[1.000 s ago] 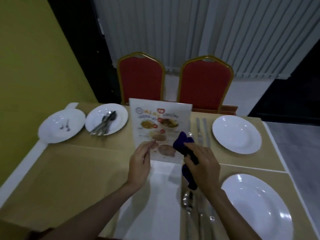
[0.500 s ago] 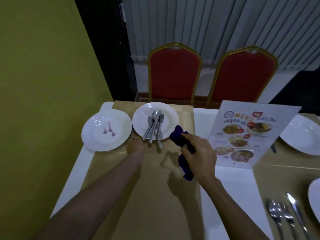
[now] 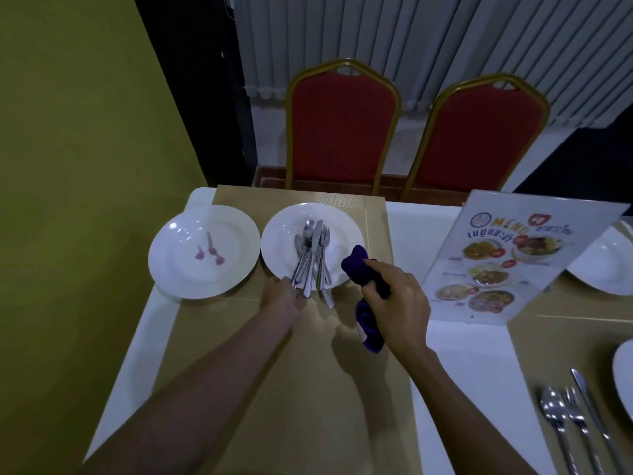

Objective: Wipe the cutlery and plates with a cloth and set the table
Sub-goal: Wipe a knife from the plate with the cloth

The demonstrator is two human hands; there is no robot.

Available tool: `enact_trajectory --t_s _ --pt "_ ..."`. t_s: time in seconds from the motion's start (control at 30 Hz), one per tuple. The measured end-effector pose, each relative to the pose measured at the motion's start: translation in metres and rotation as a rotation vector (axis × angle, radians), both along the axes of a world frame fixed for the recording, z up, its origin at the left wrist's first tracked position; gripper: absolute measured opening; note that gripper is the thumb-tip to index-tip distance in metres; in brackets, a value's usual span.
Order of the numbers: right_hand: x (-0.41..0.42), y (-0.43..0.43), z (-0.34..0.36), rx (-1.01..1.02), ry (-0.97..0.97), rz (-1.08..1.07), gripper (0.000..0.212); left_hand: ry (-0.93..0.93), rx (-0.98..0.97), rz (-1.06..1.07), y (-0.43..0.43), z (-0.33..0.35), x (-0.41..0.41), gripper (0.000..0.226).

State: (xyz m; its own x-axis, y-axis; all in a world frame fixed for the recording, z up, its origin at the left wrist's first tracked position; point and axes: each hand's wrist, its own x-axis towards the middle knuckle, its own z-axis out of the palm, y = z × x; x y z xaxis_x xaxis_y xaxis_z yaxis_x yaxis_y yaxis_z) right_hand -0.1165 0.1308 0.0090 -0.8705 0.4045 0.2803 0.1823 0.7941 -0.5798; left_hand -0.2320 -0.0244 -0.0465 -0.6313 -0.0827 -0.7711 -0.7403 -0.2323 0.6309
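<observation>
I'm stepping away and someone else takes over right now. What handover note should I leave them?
Left hand: grips the handles of the cutlery bundle, which lies on the cutlery plate.
Right hand: holds the purple cloth beside that plate.
Stained plate, far left: reddish marks, not yet wiped.
Done: the right side looks set, with the laid cutlery and the far-right plate.
Left: wipe the bundle and both left plates, then lay this side.
</observation>
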Motion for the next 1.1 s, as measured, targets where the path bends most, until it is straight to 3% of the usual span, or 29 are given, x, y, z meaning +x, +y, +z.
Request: enact_trajectory --t_s 0.2,0.3,0.4,0.47,0.6,0.73,0.83,0.9,1.03,1.1 --pt "0.023 -0.001 0.001 -0.054 -0.039 0.002 0.035 -0.079 0.129 0.080 -0.013 0.013 0.066 0.014" --pt "0.034 0.000 0.004 -0.136 -0.085 0.008 0.035 -0.075 0.107 -0.036 -0.019 0.019 0.085 0.010" --pt "0.042 0.002 0.005 -0.327 -0.157 -0.004 0.032 -0.101 0.074 -0.158 -0.027 0.027 0.099 0.012" --pt "0.047 0.005 0.004 -0.473 -0.208 0.029 0.027 -0.133 0.073 -0.266 -0.031 0.032 0.107 0.001" --pt "0.056 0.009 0.009 -0.596 -0.267 0.072 0.027 -0.061 0.090 -0.569 -0.037 0.064 0.129 0.016" --pt "0.066 0.000 0.021 -0.284 -0.032 0.194 0.045 0.082 0.035 -0.672 -0.036 0.102 0.161 0.015" --pt "0.077 -0.014 0.028 0.131 0.099 0.544 0.053 0.246 -0.066 -0.706 -0.033 0.121 0.183 0.017" --pt "0.078 -0.019 0.030 0.409 0.130 0.668 0.063 0.361 -0.128 -0.678 -0.034 0.128 0.199 0.027" --pt "0.060 -0.039 0.055 0.365 0.157 0.455 0.078 0.477 -0.150 -0.547 -0.045 0.149 0.213 0.030" --pt "0.069 -0.058 0.060 0.415 0.201 0.530 0.077 0.497 -0.115 -0.513 -0.057 0.162 0.211 0.028"
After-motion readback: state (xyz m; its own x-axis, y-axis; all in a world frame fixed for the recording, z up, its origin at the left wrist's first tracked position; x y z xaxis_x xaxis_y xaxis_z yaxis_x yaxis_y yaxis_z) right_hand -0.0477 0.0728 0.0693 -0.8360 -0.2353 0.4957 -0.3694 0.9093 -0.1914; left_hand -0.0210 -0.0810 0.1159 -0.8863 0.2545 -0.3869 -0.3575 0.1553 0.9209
